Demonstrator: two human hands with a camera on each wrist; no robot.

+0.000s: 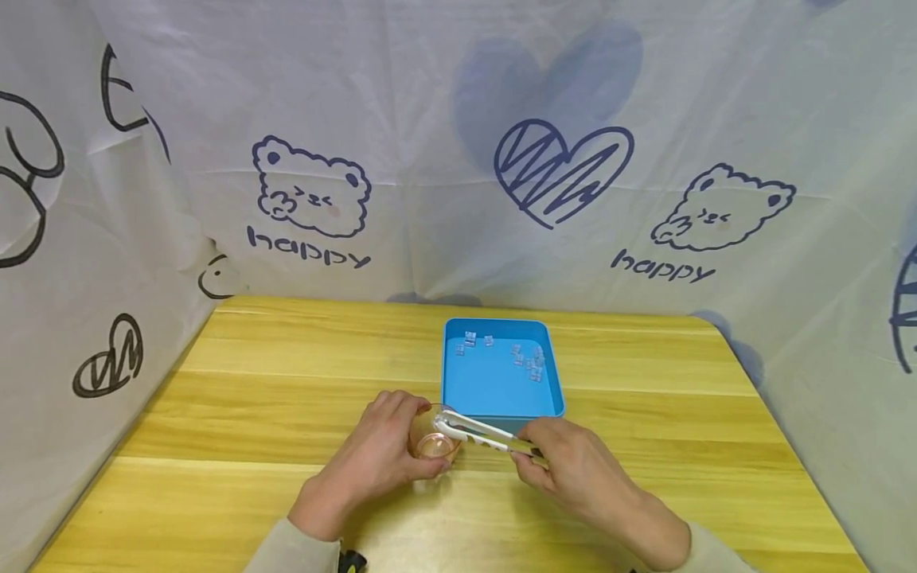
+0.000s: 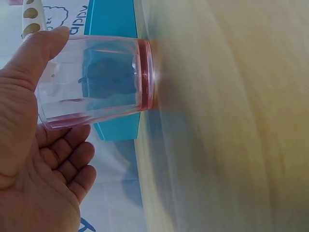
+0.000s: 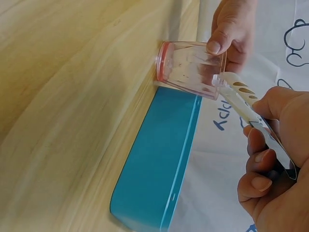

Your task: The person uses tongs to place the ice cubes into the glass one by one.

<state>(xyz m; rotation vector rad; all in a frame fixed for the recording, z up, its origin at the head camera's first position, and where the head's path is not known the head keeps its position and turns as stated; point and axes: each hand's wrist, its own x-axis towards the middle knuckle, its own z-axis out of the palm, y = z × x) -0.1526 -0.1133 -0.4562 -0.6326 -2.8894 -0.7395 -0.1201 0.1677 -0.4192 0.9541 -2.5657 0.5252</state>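
Right-hand grip (image 1: 583, 473) holds the tongs (image 3: 235, 104) with white, brown-spotted ends; these ends have a small clear cube (image 3: 218, 81) between them, at the rim of the transparent pink cup (image 2: 113, 72); left-hand grip (image 1: 380, 450) is curled around this cup, which stands upright on the wooden worktop (image 1: 301, 382); blue square tray (image 1: 490, 388) is just beside, beyond the cup and to its right; inside it lie more clear cubes (image 1: 536, 374), some at far left, others near the right wall.
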